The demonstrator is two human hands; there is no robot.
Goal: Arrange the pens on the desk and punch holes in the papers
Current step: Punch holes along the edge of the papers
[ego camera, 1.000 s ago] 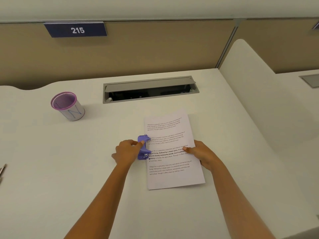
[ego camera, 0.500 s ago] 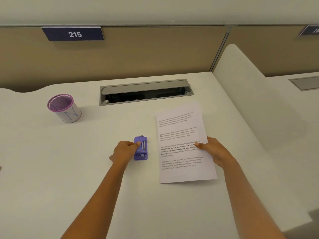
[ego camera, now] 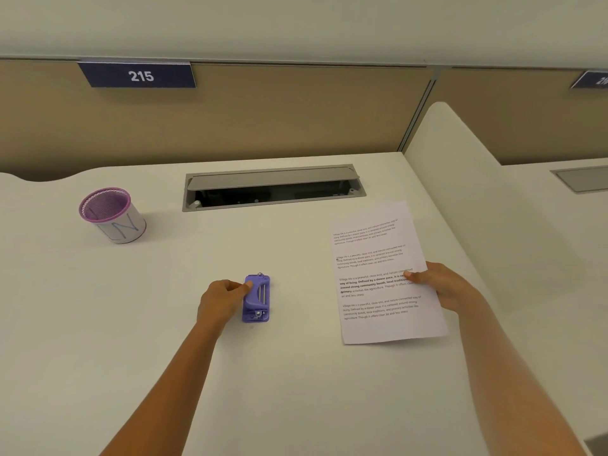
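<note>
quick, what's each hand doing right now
Left hand: closed on the small purple plastic hole punch, which sits on the desk.
Right hand: closed on the right edge of the white printed paper sheet.

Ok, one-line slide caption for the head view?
Left hand holds the purple hole punch while right hand grips the printed sheet apart from it.

"215" on the blue partition sign (ego camera: 140, 76); "Village life…" paragraphs on the paper (ego camera: 378, 274).
</note>
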